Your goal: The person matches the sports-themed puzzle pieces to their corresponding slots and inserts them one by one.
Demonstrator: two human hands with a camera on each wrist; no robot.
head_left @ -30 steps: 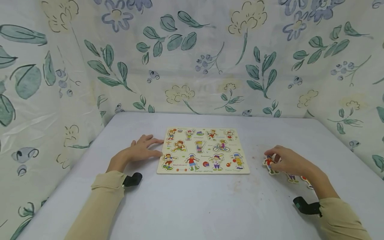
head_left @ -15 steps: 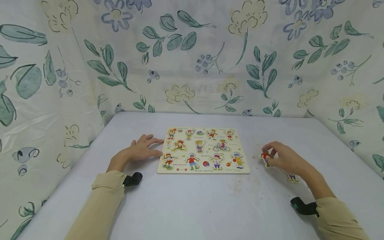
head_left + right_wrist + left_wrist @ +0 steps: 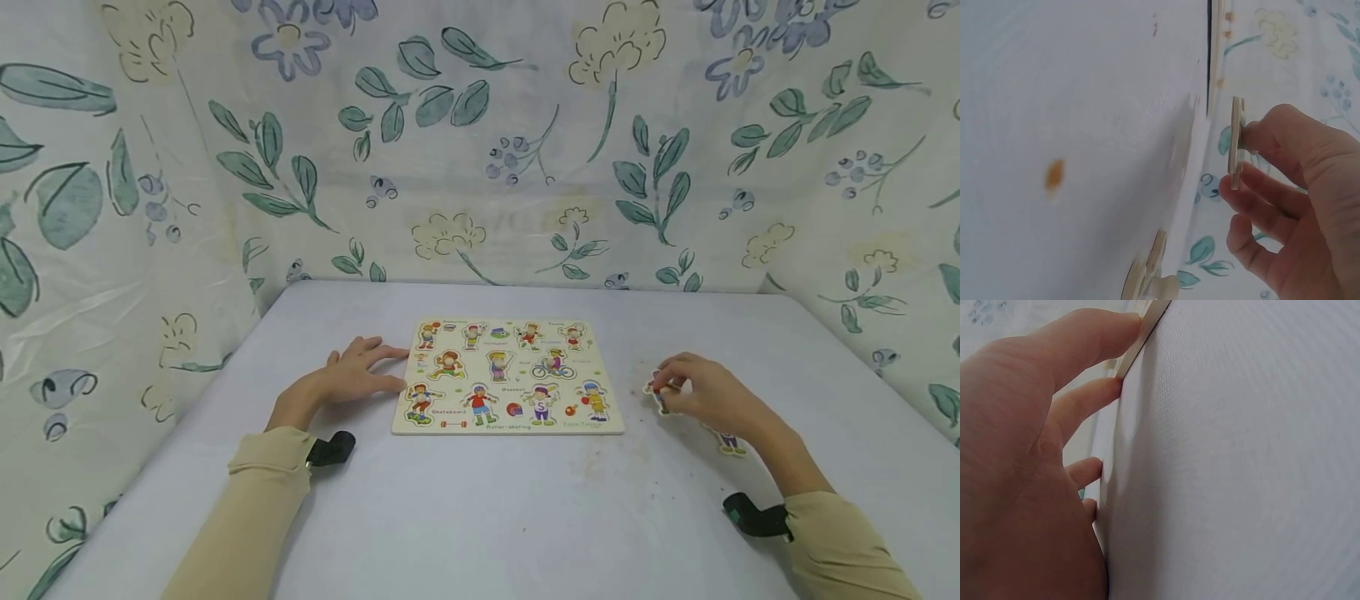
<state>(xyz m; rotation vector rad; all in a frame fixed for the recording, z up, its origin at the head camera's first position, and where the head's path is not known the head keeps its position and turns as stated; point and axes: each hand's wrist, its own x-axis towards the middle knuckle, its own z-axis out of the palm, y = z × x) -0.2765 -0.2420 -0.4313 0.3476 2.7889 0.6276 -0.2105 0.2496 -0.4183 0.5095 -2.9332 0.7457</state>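
Note:
A wooden puzzle board [image 3: 603, 373] printed with children playing sports lies on the table. My left hand [image 3: 348, 375] touches the board's left edge; in the left wrist view its thumb and forefinger [image 3: 1091, 336] reach that edge with the fingers spread. To the right of the board, my right hand [image 3: 708, 396] pinches a puzzle piece [image 3: 1234, 134] between thumb and fingers. The right wrist view shows this piece edge-on, raised off the table. The hand hides much of its picture. Below the hand lies another puzzle piece [image 3: 731, 444], partly covered.
Loose puzzle pieces [image 3: 1155, 253] overlap near the bottom of the right wrist view. The table [image 3: 495, 517] is white, with brownish specks between board and right hand. Floral cloth [image 3: 450, 167] hangs behind and at both sides.
My right hand has lifted the puzzle piece from beside the other pieces and shifted slightly left with it. My left hand stays at the board's edge.

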